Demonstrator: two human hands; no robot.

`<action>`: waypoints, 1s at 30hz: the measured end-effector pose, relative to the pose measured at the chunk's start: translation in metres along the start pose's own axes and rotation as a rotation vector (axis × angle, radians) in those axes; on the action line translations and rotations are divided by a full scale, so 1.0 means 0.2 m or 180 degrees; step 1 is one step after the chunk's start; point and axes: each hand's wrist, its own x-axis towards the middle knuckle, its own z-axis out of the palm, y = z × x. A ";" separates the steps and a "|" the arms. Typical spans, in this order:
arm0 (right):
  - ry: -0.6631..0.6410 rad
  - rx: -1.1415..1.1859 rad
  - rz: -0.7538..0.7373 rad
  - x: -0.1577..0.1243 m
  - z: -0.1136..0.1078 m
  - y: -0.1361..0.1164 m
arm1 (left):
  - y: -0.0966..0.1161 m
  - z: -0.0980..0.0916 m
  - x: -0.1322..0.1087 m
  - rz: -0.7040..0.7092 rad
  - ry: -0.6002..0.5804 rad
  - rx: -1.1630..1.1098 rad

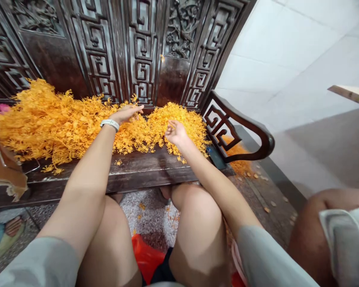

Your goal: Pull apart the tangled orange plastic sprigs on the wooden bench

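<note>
Pinching a small orange sprig, the right hand (176,133) is hovering over the orange plastic flower pile (62,119) — the left hand (126,113) is lying flat, unclenched, on it, across the carved wooden bench (143,167).

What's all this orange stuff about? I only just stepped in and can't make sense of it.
A seated person is reaching both hands into a heap of small orange plastic sprigs spread along a dark carved wooden bench. The left hand, with a white wristband, rests flat on the heap. The right hand is curled around a few sprigs. Loose bits lie on the floor, and another person's knee shows at right.
</note>
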 end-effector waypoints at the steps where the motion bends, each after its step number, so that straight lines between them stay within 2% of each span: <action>1: -0.0061 -0.0068 0.0082 0.02 0.00 0.03 | 0.03 0.02 -0.01 -0.0035 -0.0164 -0.0140; 3: -0.0371 -0.0249 0.0036 0.01 0.02 0.08 | 0.08 0.07 -0.02 -0.0022 -0.0459 -0.0402; 6: -0.0829 -0.0842 -0.0371 -0.02 0.07 0.11 | 0.14 0.14 -0.03 -0.0002 -0.0857 -0.0728; 11: -0.0427 -0.1673 -0.0851 0.00 0.09 0.14 | 0.22 0.24 -0.04 -0.0019 -0.1258 -0.0986; 16: -0.0371 -0.1666 -0.1010 0.02 0.05 0.13 | 0.24 0.30 -0.02 0.0159 -0.1647 -0.0888; 20: -0.0402 -0.1654 -0.1032 0.03 0.02 0.10 | 0.19 0.29 -0.01 0.0403 -0.1844 -0.0406; 22: -0.0508 -0.1721 -0.0916 0.03 0.02 0.09 | 0.16 0.28 0.01 0.0593 -0.1716 -0.0194; 23: -0.0590 -0.1728 -0.0831 0.03 0.02 0.09 | 0.15 0.27 0.02 0.0741 -0.1538 -0.0143; 27: -0.1224 -0.1705 -0.0267 -0.06 0.06 0.08 | 0.14 0.28 0.08 0.1539 -0.0506 0.0091; 28: -0.1554 -0.1806 -0.0140 -0.11 0.09 0.08 | 0.14 0.28 0.09 0.1677 -0.0207 0.0149; 30: -0.2669 -0.2257 0.0149 -0.25 0.15 0.10 | 0.14 0.27 0.11 0.1728 0.0470 0.0072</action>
